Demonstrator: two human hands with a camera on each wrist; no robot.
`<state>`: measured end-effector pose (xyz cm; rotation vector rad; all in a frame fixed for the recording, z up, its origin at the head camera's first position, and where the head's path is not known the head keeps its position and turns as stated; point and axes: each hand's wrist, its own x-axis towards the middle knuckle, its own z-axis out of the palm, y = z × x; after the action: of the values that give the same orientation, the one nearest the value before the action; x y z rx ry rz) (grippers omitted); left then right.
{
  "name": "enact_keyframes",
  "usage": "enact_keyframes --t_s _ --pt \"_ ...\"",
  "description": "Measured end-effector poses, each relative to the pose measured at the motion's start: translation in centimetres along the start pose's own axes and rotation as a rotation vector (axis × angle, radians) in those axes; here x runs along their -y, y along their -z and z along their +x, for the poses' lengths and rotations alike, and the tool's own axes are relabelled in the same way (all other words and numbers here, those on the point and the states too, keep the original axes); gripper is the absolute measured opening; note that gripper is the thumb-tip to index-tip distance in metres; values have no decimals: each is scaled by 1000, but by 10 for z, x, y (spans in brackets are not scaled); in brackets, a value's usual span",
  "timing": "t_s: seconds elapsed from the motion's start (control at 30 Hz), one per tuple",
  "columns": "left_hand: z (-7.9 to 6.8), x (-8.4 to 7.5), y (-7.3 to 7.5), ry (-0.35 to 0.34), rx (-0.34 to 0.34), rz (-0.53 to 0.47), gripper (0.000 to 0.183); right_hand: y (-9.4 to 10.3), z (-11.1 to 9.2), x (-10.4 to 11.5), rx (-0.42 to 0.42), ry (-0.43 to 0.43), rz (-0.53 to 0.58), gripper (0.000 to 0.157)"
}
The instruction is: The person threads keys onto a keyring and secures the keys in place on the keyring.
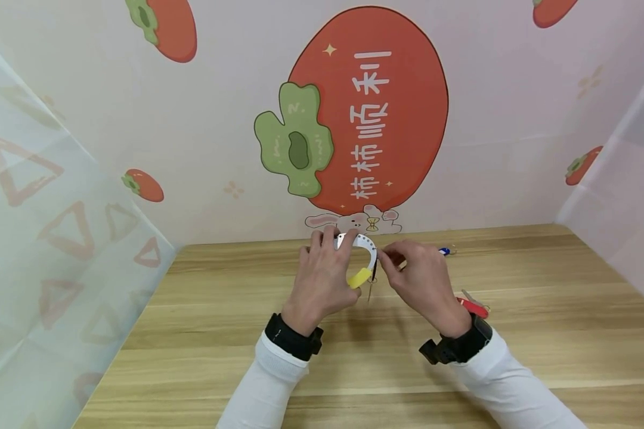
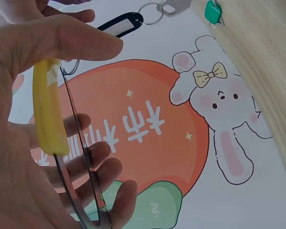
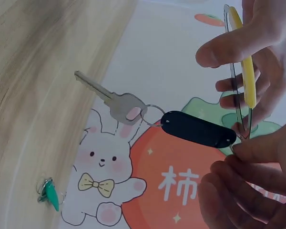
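Note:
My left hand (image 1: 322,274) grips a curved, flat metal ring (image 1: 366,241) with a row of holes and a yellow grip (image 1: 359,278). In the left wrist view the yellow grip (image 2: 50,114) lies under my thumb, with the metal nearly edge-on. My right hand (image 1: 421,283) is at the ring's right side, its thumb and fingers pinching near one end of a black key tag (image 3: 199,129). A small wire loop shows at that end; whether it passes through a hole cannot be seen. From the tag's other end hangs a silver key (image 3: 126,107) on a split ring.
On the wooden table (image 1: 220,333), a red key tag (image 1: 473,307) with a key lies beside my right wrist. Behind my right hand is a blue tag (image 1: 444,251). A green tag (image 3: 51,194) shows in the right wrist view. A printed wall covering (image 1: 220,119) stands behind.

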<state>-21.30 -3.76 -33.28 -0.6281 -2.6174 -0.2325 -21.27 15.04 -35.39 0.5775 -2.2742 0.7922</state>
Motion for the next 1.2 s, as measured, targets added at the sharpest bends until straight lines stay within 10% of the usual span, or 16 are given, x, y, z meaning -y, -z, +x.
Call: enact_keyframes --t_s 0.47,0.77,1.2 --pt "0 1 3 -66 65 0 93 8 3 -9 31 143 -57 7" --pt "1 1 1 -57 32 3 94 12 6 -10 102 -2 121 3" --pt "1 -3 -3 8 -7 -3 94 -1 0 -1 49 -132 7 14"
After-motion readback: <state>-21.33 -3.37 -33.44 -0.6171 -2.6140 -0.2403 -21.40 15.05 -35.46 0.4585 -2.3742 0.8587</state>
